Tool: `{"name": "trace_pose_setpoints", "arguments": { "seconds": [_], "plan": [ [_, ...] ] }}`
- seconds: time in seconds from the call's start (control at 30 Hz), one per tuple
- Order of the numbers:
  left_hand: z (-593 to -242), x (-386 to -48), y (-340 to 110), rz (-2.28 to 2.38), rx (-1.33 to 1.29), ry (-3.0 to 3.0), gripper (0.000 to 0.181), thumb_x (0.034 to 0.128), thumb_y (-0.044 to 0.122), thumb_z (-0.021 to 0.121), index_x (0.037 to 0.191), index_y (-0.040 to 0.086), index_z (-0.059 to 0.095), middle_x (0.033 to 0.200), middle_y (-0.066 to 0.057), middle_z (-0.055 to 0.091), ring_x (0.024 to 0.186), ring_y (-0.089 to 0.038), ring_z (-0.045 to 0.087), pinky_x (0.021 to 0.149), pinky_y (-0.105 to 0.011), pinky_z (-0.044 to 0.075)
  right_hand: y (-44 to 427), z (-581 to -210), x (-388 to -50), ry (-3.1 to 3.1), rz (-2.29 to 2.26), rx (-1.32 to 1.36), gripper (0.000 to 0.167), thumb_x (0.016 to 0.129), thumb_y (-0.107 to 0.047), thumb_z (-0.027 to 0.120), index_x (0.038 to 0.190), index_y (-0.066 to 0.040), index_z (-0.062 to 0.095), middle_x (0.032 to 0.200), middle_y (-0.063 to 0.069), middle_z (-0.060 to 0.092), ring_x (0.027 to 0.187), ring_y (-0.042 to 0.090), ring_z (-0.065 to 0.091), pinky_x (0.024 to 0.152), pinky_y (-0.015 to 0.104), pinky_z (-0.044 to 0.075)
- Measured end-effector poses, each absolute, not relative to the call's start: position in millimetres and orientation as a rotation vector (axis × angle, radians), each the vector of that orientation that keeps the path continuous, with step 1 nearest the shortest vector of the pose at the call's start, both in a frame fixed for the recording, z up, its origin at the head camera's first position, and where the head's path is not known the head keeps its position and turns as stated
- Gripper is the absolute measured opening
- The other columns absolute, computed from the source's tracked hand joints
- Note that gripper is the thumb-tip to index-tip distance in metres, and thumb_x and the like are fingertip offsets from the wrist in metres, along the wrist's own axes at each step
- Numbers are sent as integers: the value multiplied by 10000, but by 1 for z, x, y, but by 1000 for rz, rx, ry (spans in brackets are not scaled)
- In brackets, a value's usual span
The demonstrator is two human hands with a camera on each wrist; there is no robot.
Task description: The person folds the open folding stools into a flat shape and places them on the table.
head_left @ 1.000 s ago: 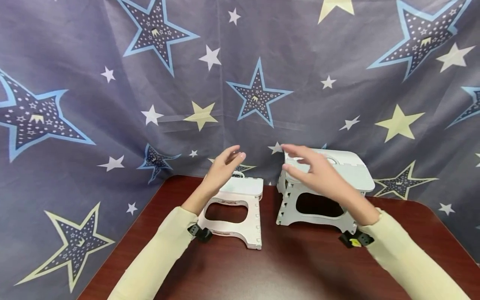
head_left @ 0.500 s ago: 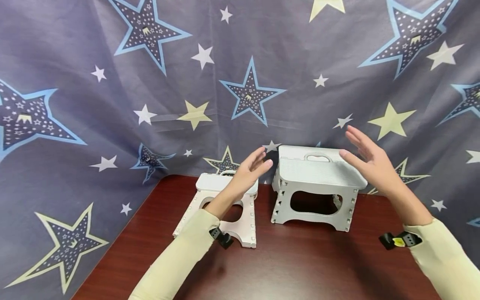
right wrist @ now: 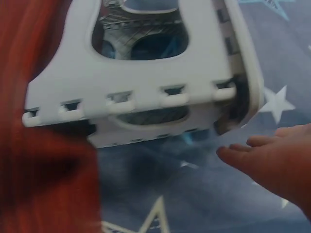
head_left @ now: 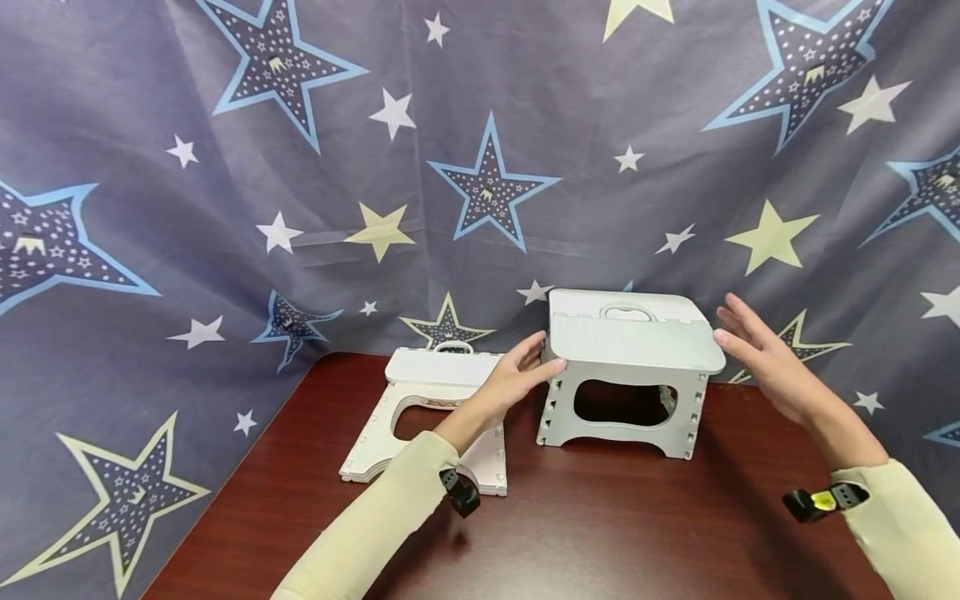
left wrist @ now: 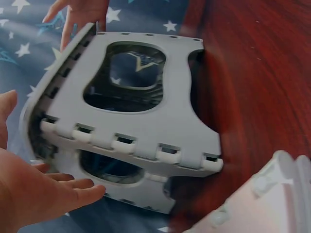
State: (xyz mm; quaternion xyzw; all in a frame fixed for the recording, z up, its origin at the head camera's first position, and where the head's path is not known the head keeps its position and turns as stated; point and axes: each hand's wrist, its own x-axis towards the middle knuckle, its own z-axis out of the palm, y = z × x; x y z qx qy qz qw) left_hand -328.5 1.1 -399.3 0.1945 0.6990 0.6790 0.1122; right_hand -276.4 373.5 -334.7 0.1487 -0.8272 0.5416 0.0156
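Unfolded stool (head_left: 637, 346): whitish, upright on dk red table (head_left: 585, 533), nr the back, btwn the two hands; handle (head_left: 628, 306) on top.
L hand (head_left: 512, 382): at stool's L end; fingers straight, thumb spread, clamped on nothing; thumb overlaps stool's edge in head view, contact can't tell.
R hand (head_left: 772, 362): just beside R end, fingers extended, grip apart, nothing in it; R wrist view shows a gap to the seat.
Folded stool (head_left: 427, 367): flat on table, L of the other; L forearm passes over it, neither hand holding it.
Step (my read): hands flanking unfolded stool, no hold made yet.
Doing it well: bring palms in together, same ht, to seat's end edges; even pressure, else it could skew or slide. Fingertips off hinge slots, prob. pinch spots. L forearm best kept clear of folded stool.
Wrist gear: black L cam (head_left: 461, 496); R cam (head_left: 802, 505) w/ yellow patch.
Brands/writing: none legible on either stool. Star cloth (head_left: 337, 179): printed stars, tiny crowns, no words.
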Motion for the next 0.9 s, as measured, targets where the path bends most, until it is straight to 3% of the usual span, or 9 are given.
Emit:
{"name": "trace_pose_setpoints", "arguments": {
  "seconds": [0.1,0.13,0.2,0.27,0.37,0.47,0.57,0.77,0.9],
  "plan": [
    [-407,-330,3,1976,523,2046,762,977,320,680,1613,151,295,1675,-129,278,1558,-297,255,1261,-455,252,381,-348,-278,-2584,1807,474,726,1116,-277,371,1633,-207,-134,1686,247,-119,1583,305,-38,1245,211,163],
    [-410,-330,3,1973,504,2043,761,973,327,685,1609,153,305,1671,-134,288,1556,-289,261,1261,-455,252,383,-352,-279,-2584,1835,472,722,1117,-279,363,1633,-199,-134,1685,252,-117,1585,256,13,1247,240,193],
    [-415,-331,3,1974,470,2029,769,967,337,691,1607,146,310,1664,-148,300,1554,-281,267,1261,-467,248,387,-361,-280,-2583,1883,469,717,1118,-289,357,1634,-192,-131,1682,249,-110,1532,81,178,1209,240,275],
    [-420,-332,3,1981,440,2017,767,964,336,692,1602,132,320,1650,-169,325,1543,-289,293,1251,-507,261,390,-369,-281,-2562,1929,486,714,1117,-275,355,1634,-157,-123,1657,276,-69,1375,-69,340,1110,173,368],
    [-427,-334,3,1985,399,2002,751,964,326,687,1592,109,338,1618,-192,377,1509,-306,360,1217,-574,298,392,-380,-282,-2541,1974,527,710,1115,-248,359,1630,-97,-106,1633,220,70,1184,-184,447,964,104,454],
    [-431,-334,4,1972,371,1989,735,968,329,678,1581,86,354,1595,-209,407,1475,-327,409,1186,-611,328,395,-389,-283,-2535,2029,578,699,1118,-234,350,1622,-45,-97,1557,-13,341,1193,-165,494,960,144,496],
    [-435,-335,4,1944,361,1997,737,965,348,680,1570,63,370,1592,-203,410,1465,-336,421,1170,-599,361,397,-397,-284,-2507,2117,618,699,1119,-210,346,1606,4,-107,1390,-255,490,1202,-130,534,949,176,522],
    [-439,-335,5,1929,312,1987,752,944,403,699,1544,52,411,1599,-144,413,1463,-332,423,1159,-577,389,402,-411,-287,-2411,2294,665,658,1113,-140,350,1594,35,-63,1297,-256,609,1189,-55,596,938,221,550],
    [-443,-336,5,1926,287,1986,751,940,414,702,1530,40,427,1562,-162,460,1421,-352,473,1138,-564,419,401,-417,-286,-2446,2323,606,696,1111,-161,352,1552,124,-106,1254,-247,622,1150,-32,621,937,238,559]
  ]
}}
